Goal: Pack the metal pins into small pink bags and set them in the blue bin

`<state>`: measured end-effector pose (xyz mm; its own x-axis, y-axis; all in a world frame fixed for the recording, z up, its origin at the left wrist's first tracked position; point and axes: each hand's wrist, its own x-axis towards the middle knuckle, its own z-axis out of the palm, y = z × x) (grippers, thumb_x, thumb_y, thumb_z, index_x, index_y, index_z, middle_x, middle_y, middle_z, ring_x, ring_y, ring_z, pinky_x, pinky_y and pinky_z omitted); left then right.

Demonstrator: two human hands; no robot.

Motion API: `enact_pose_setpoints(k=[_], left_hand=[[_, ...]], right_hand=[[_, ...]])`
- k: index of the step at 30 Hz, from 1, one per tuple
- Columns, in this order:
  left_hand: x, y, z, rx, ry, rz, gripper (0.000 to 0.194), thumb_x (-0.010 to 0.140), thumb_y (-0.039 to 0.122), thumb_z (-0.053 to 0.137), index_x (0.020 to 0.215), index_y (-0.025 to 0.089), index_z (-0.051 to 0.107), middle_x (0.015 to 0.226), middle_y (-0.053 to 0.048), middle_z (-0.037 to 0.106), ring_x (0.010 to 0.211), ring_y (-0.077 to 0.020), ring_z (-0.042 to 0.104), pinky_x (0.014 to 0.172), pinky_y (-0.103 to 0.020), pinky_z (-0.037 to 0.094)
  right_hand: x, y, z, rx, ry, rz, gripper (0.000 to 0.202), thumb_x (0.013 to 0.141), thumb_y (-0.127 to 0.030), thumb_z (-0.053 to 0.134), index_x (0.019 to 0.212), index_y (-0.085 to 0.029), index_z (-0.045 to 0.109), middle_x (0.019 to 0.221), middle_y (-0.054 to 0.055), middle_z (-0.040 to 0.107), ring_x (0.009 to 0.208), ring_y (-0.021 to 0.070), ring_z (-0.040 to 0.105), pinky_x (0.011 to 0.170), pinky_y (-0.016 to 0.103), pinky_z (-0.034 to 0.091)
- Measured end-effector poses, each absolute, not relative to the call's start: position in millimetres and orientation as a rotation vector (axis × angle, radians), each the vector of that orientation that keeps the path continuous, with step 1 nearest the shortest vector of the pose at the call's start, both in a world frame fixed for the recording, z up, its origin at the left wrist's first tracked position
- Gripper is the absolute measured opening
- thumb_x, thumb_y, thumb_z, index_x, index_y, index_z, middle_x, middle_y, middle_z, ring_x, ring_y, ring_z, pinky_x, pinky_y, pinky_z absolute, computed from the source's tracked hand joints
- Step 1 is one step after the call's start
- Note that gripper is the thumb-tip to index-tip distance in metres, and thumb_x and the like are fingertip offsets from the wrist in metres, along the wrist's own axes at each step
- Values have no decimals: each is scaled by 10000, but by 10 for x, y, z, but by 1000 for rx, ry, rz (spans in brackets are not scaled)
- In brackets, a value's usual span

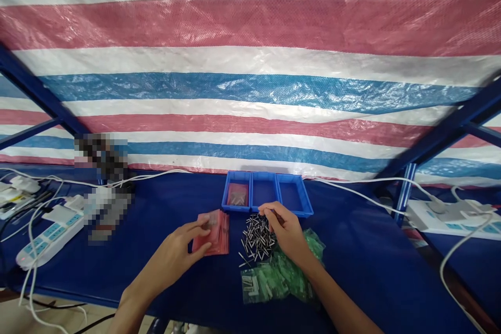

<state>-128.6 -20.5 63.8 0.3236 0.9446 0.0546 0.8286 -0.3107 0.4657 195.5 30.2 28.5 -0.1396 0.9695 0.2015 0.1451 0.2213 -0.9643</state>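
Note:
My left hand [190,242] rests on a stack of pink plastic bags [223,235], its fingers apart on the top bag. To the right lies a pile of small black and silver metal pins [256,237]. Over the upper right of that pile is my right hand [284,227], with thumb and index finger pinched together; whatever sits between the fingertips is too small to make out. Green-tinted clear bags [270,279] with small parts inside lie below and partly beneath my right forearm. Behind the pile, a blue three-compartment tray [309,215] holds a pink bag [238,194] in its left compartment.
A white power strip [50,237] with cables lies at the left, beside a pixelated patch. Another power strip [469,224] is at the right. Blue frame posts [406,195] stand at the sides, before a striped plastic sheet [250,125] behind the blue table [168,188].

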Motion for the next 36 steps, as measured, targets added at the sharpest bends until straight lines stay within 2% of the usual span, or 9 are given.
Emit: enact_pose_setpoints(k=[4,9,15,20,25,28,31,33,36], left_hand=[[-1274,-163,747,2131,1565,449,367,1043,523,569,1282,321,762,1438,-29,695,1368,-313,635,1147,-458,530],[-1266,-126,814,2092,1534,425,337,999,545,638,1233,350,782,1478,-12,664,1370,-300,631,1159,-445,519],[-1220,-140,849,2138,1478,414,312,1034,517,580,1003,316,816,1467,-11,658,1322,-280,654,1111,-390,532],[-1132,-224,869,2055,1585,562,318,1076,473,496,1154,268,726,1290,-45,729,1151,-250,702,978,-334,557],[-896,-274,1061,1999,1527,686,294,1082,452,488,1123,244,692,1050,-16,744,895,-198,670,796,-268,518],[-724,-215,1155,1992,1373,759,317,1088,453,481,1031,206,672,901,-6,699,812,-171,609,759,-253,477],[-575,-70,1160,1944,1199,808,356,1081,484,489,977,181,645,871,-12,674,789,-161,583,735,-246,470],[-490,51,1123,1951,1146,854,362,1078,487,496,984,176,656,897,-23,679,813,-167,589,751,-253,480],[-383,216,1033,1982,1154,995,337,1114,418,420,1118,183,661,985,-41,687,866,-175,614,811,-278,512]], right_hand=[[1945,292,309,-1092,-1499,1065,321,1058,-479,546,1085,-240,758,975,67,711,620,160,570,581,310,482],[1950,273,350,-1092,-1509,1091,308,1061,-462,540,1096,-244,754,1001,68,719,634,163,577,583,309,488],[1949,267,324,-1086,-1550,1086,296,1068,-448,534,1104,-247,749,1019,62,720,643,162,595,598,308,499],[1940,245,328,-1096,-1620,1039,296,1084,-428,508,1111,-247,740,1032,60,722,644,157,590,610,307,494],[1853,161,478,-1011,-1853,929,295,1031,-413,629,1283,-280,707,1173,90,698,881,218,644,670,314,509],[1789,131,538,-919,-1939,887,422,974,-423,732,1372,-302,661,1269,88,686,1092,274,602,830,366,517],[1772,145,517,-884,-1943,901,198,1001,-433,691,1061,-248,727,995,53,698,966,251,574,855,374,476],[1793,172,472,-914,-1888,966,279,1016,-433,656,832,-223,649,806,7,604,781,197,515,738,325,437],[1846,233,403,-974,-1705,1040,384,987,-455,672,727,-220,514,715,-37,460,673,152,415,626,279,353]])
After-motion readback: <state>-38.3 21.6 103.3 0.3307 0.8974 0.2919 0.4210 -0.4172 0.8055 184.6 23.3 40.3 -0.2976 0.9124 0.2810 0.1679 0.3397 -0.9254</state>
